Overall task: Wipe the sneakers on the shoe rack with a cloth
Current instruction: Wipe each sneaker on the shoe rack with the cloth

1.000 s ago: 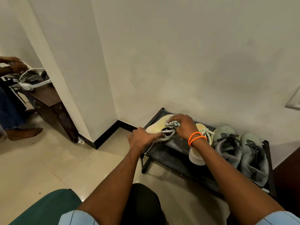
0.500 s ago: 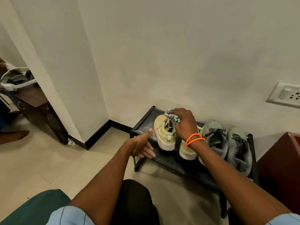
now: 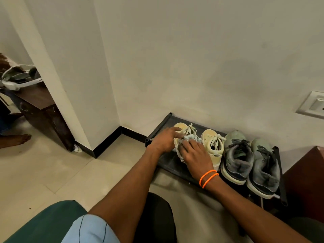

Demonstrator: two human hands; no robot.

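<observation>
A low black shoe rack (image 3: 164,160) stands against the wall. On it sit a pale yellow pair, the left sneaker (image 3: 182,128) and the right sneaker (image 3: 213,146), and beside them a grey-green pair (image 3: 240,155). My left hand (image 3: 164,141) rests on the left yellow sneaker's side, fingers spread toward its toe. My right hand (image 3: 196,153), with orange bands on the wrist, presses a crumpled pale cloth (image 3: 190,138) flat onto that sneaker's rear half. Most of that sneaker is hidden under my hands.
A wall corner with black skirting (image 3: 107,142) lies left of the rack. A dark wooden table (image 3: 43,109) and another person's bare foot (image 3: 17,140) are at far left. A brown cabinet (image 3: 305,179) stands right of the rack, and a wall socket (image 3: 313,106) above it.
The left yellow sneaker, held up on end half a second ago, now lies flat on the rack. My left hand moved onto it, and my right hand flattened over the cloth.
</observation>
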